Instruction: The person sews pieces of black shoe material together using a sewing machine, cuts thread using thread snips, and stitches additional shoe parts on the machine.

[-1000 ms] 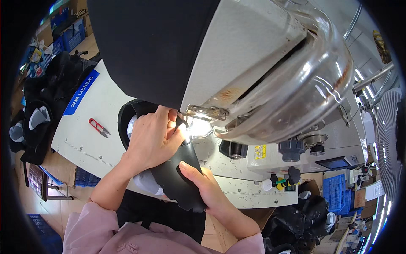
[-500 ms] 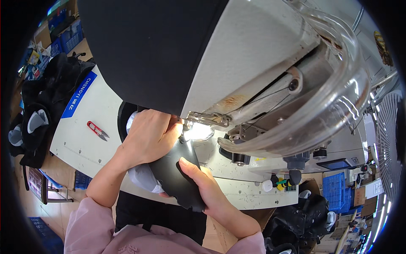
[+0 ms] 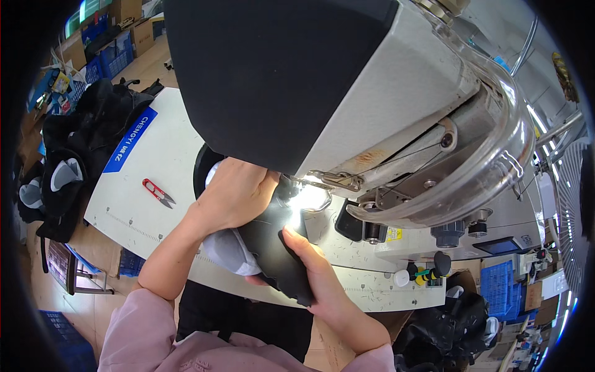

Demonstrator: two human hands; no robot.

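Note:
Both hands are on a black, smooth leather-like piece with a pale grey lining. My left hand is bent over its upper part, close beside the lit needle area of the sewing machine; its fingertips are partly hidden. My right hand grips the lower right edge, thumb on top and fingers underneath. The piece's ragged lower edge hangs over the table's near side. The exact stitching spot is lost in the lamp's glare.
Red thread snips lie on the white table, left of my left arm. Black lined pieces are heaped at the far left, others at the lower right. A clear curved guard fronts the machine head. Blue crates stand right.
The whole view has shifted, so machine, table and hands appear farther right. Both hands keep their hold on the black piece, with little visible change in their position at the machine.

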